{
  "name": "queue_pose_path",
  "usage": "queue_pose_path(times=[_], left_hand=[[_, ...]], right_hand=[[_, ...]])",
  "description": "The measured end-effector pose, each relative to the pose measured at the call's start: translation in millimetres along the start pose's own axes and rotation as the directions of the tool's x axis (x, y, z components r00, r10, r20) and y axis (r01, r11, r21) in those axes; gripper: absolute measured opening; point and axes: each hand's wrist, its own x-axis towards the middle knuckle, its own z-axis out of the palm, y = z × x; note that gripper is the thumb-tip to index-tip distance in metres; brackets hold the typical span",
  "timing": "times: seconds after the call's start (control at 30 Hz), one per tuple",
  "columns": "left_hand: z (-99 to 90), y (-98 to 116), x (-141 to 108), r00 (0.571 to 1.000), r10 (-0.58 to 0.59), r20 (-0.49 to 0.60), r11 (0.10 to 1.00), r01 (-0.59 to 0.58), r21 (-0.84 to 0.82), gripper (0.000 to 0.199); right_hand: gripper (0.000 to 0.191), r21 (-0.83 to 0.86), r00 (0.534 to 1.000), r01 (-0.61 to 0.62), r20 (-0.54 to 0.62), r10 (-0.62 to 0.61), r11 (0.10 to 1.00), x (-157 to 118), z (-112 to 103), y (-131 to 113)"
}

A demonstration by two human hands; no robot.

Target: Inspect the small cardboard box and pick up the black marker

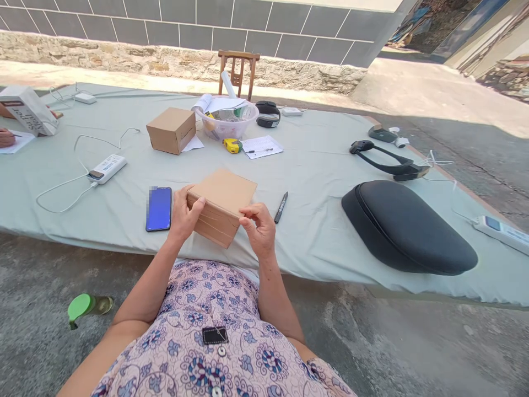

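A brown cardboard box, its top flap down, is tilted at the table's near edge between my hands. My left hand grips its left end, thumb along the top edge. At the box's near right corner, my right hand pinches the rim of the lid between thumb and fingers. To the left lies a smartphone with a lit blue screen. A black marker rests just right of my right hand. The underside of the box is hidden.
Farther back stand another cardboard box, a plastic basin and a yellow tape measure. A power bank with a cable lies left; a black case sits right. Another person's hand shows at far left.
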Motion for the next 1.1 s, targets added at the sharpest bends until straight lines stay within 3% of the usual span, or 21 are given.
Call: queue_pose_path(times=[0.13,0.27,0.4,0.5,0.8,1.0,1.1], left_hand=[[4.0,2,-5,0.996,0.073,-0.050,0.997,-0.072,0.036,0.060],[4.5,9,-9,0.985,0.167,0.047,0.970,-0.173,0.171,0.087],[1.8,20,-12,0.978,0.115,0.175,0.926,-0.169,0.337,0.122],[0.2,26,-15,0.972,0.074,0.223,0.897,-0.163,0.411,0.136],[4.6,29,-20,0.973,0.089,0.215,0.865,-0.183,0.467,0.109],[-3.7,31,-16,0.957,0.173,0.234,0.870,-0.260,0.419,0.098],[-12.2,32,-14,0.945,0.175,0.278,0.893,-0.271,0.358,0.096]], right_hand=[[0.026,0.011,0.999,-0.017,-0.035,0.018,1.000,-1,8,-5],[0.033,-0.039,0.994,-0.076,-0.075,0.073,0.996,-2,13,-6],[0.032,-0.018,0.992,-0.099,-0.085,0.097,0.995,-2,13,-5],[0.032,-0.011,0.992,-0.106,-0.076,0.105,0.994,-2,14,-6],[0.030,-0.018,0.993,-0.117,-0.020,0.117,0.993,-2,18,-9],[0.031,-0.068,0.994,-0.104,0.015,0.105,0.992,2,10,-8],[0.035,-0.111,0.988,-0.153,-0.048,0.148,0.982,5,1,-1]])
